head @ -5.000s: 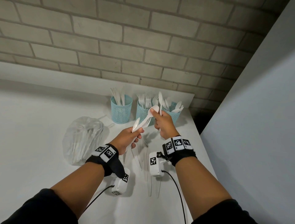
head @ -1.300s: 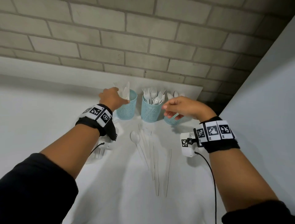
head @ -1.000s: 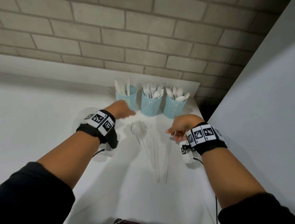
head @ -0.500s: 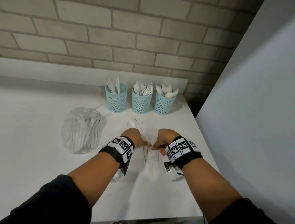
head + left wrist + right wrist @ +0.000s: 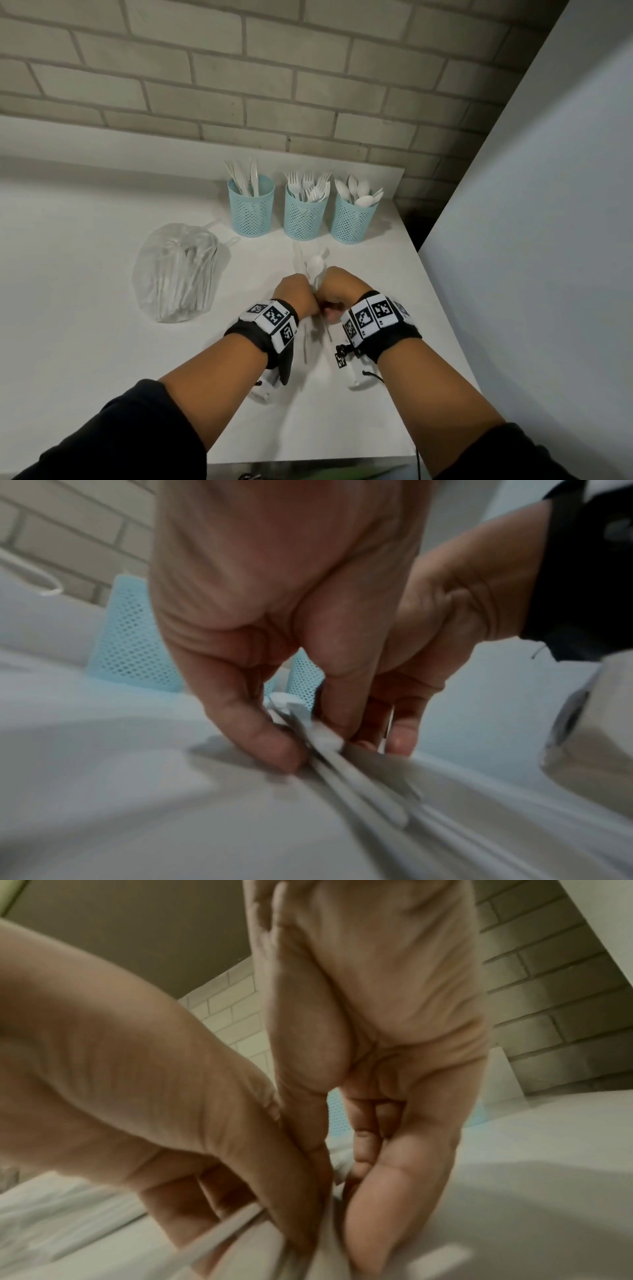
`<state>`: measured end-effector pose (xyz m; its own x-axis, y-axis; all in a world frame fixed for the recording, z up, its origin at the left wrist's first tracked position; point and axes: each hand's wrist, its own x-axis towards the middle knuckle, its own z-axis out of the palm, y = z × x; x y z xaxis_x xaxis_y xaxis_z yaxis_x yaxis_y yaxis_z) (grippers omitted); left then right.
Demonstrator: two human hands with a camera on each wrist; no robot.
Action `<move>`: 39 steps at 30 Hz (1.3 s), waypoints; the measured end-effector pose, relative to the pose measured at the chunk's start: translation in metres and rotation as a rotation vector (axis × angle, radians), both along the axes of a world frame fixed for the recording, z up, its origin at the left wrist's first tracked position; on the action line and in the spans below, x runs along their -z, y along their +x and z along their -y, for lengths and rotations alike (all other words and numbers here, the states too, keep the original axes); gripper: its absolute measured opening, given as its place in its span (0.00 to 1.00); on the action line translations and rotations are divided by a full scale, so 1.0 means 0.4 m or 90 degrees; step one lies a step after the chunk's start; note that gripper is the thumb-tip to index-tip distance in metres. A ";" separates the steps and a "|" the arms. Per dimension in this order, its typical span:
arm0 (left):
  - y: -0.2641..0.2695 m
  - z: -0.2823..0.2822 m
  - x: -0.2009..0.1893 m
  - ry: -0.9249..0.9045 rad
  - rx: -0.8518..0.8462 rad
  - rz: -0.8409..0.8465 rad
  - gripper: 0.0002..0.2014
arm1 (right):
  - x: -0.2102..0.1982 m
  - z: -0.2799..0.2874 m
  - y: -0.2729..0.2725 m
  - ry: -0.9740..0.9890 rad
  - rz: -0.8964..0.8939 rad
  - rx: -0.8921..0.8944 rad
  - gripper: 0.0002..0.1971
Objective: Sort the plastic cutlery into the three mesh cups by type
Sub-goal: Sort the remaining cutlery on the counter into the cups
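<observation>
Both hands had closed their grip on one bundle of loose white plastic cutlery on the table. From the head view, the left hand and right hand sat knuckle to knuckle over the middle of the bundle, fingers curled round it. Its long axis ran away from the person toward the cups; a spoon bowl pointed to the far end and the handles trailed back between the wrists. Half a second before, the pieces lay spread flat and the hands were only arriving; now the pieces were gathered together. Beyond stood three blue mesh cups in a row: the left cup with knives, the middle cup with forks, the right cup with spoons. A clear plastic bag of more cutlery lay to the left.

In the left wrist view, the left fingers and thumb pinched the thin white handles, which were blurred.

In the right wrist view, the right fingers curled down beside the left hand onto a pale handle, too blurred to tell its type.
</observation>
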<state>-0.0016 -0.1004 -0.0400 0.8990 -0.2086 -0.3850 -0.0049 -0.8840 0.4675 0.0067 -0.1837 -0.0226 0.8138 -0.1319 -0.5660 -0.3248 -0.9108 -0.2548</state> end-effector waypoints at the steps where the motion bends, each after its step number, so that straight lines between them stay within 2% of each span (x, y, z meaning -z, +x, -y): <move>1: 0.002 -0.003 0.002 -0.023 -0.022 -0.008 0.10 | 0.007 0.001 0.001 0.022 0.012 0.002 0.13; 2: 0.003 -0.008 0.001 -0.051 -0.048 -0.023 0.07 | 0.017 0.006 0.004 0.072 0.025 0.020 0.13; 5: 0.016 -0.025 0.014 -0.158 -0.145 -0.079 0.11 | 0.021 0.022 -0.003 0.212 0.080 0.108 0.12; 8: 0.022 -0.047 0.024 -0.296 -0.226 -0.155 0.04 | 0.018 0.016 0.002 0.258 0.034 0.151 0.10; 11: 0.023 -0.060 0.036 -0.391 -0.270 -0.191 0.12 | 0.010 0.009 0.004 0.303 -0.030 0.199 0.08; 15: 0.015 -0.063 0.047 -0.429 -0.271 -0.169 0.08 | 0.005 0.026 0.002 0.398 -0.068 0.242 0.07; 19: 0.007 -0.065 0.048 -0.415 -0.213 -0.144 0.12 | 0.008 0.042 0.003 0.455 -0.098 0.242 0.07; 23: -0.004 -0.065 0.035 -0.393 -0.158 -0.136 0.06 | -0.002 0.045 0.009 0.505 -0.085 0.228 0.11; 29: -0.002 -0.083 -0.015 -0.412 -0.154 -0.228 0.02 | -0.027 0.031 0.027 0.423 -0.076 0.144 0.15; 31: 0.008 -0.105 -0.024 -0.395 -0.154 -0.231 0.04 | -0.044 0.042 0.033 0.399 -0.062 0.128 0.12; 36: 0.025 -0.170 -0.047 -0.474 -0.234 -0.304 0.04 | -0.052 0.077 0.081 0.286 0.076 0.181 0.06; 39: 0.037 -0.198 -0.055 -0.471 -0.241 -0.298 0.04 | -0.021 0.072 0.112 0.248 0.115 0.196 0.09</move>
<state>0.0134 -0.0213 -0.0181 0.7447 -0.2702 -0.6103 0.5510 -0.2669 0.7906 0.0517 -0.2125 -0.0143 0.8593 -0.1888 -0.4753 -0.4826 -0.6069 -0.6315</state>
